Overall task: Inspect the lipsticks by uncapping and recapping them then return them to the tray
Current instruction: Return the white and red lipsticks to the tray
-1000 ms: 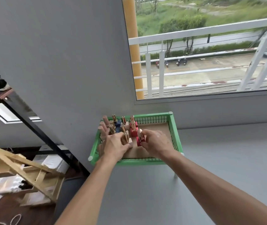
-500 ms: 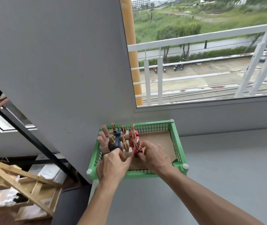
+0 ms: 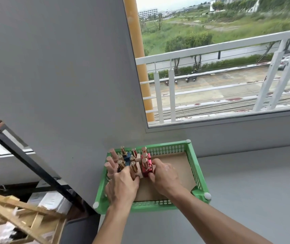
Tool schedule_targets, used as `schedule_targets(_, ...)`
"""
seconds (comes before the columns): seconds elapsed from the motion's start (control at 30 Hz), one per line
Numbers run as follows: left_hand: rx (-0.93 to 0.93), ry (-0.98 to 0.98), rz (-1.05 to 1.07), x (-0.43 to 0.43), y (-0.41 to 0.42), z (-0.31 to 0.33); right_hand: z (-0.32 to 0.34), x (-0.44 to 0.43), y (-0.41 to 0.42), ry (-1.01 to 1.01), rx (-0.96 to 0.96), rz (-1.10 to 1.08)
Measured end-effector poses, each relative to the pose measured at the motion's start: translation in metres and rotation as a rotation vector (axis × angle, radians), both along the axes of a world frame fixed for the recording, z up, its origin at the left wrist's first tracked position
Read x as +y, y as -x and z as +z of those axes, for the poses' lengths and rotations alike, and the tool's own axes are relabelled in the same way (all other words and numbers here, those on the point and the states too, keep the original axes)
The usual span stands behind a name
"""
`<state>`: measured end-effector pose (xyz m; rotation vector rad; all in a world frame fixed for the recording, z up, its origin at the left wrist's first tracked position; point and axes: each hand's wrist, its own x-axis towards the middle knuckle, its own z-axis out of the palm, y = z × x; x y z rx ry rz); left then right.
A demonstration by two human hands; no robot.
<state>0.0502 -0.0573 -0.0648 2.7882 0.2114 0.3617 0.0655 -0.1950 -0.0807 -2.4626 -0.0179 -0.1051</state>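
The lipsticks (image 3: 131, 161) stand upright in the far left corner of the green tray (image 3: 199, 175), and their print is too small to read. The right hand (image 3: 165, 176) pinches the front red lipstick (image 3: 146, 166), and the left hand (image 3: 121, 187) curls on the beige lipstick (image 3: 134, 169) just beside it. The tray sits on a grey worktop (image 3: 246, 191) by a grey wall (image 3: 61, 67), under a window (image 3: 228, 76) with a white railing (image 3: 211, 48).

Grey worktop (image 3: 246, 182) runs beneath window (image 3: 228, 76). Green perforated plastic tray (image 3: 198, 170) rests directly on it, below window's lower left corner, far side near wall under sill.
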Motion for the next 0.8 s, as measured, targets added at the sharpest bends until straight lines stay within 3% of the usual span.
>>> schedule_targets(0.8,-0.027,0.075,0.031,0.007,-0.001,0.000,0.000,0.005,-0.021,-0.119,0.147,0.025)
